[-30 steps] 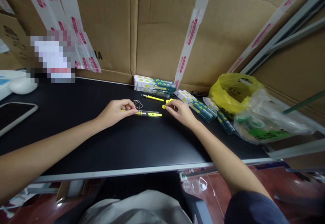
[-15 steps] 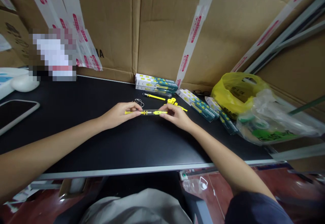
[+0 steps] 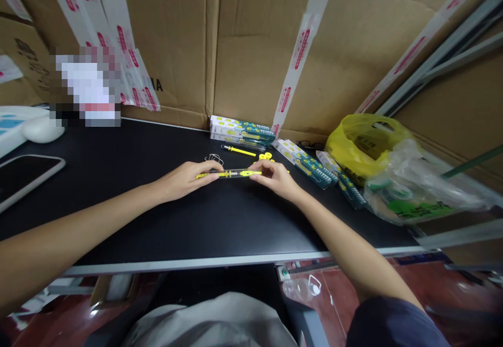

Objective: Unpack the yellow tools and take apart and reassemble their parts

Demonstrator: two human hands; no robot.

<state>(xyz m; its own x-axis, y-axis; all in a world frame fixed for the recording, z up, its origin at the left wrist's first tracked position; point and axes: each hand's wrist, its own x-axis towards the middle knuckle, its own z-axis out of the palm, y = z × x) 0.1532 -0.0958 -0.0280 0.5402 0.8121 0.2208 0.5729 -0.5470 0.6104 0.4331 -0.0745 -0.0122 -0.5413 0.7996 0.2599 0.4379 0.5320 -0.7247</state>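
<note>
Between my two hands, level above the black table (image 3: 236, 226), is a slim clear tube with yellow parts inside (image 3: 234, 174). My left hand (image 3: 192, 178) pinches its left end between thumb and fingers. The right end is gripped by my right hand (image 3: 274, 176) in the same way. Just behind the tube lie a yellow stick with a dark tip (image 3: 240, 151), several yellow ring-shaped pieces (image 3: 265, 156) and a small tangle of thin pale wire or string (image 3: 213, 158). What exactly the tube contains is too small to make out.
Printed boxes (image 3: 241, 129) are stacked against the cardboard (image 3: 168, 38); more boxes (image 3: 306, 162) lie to the right. A yellow plastic bag (image 3: 346, 142) and a clear bag (image 3: 424, 190) stand at the right. On the left are a phone-like device (image 3: 27, 176) and a white rounded object (image 3: 43, 128).
Almost nothing differs. Both hands still hold the tube, which appears slightly farther right in view; the whole view has shifted a little too.
</note>
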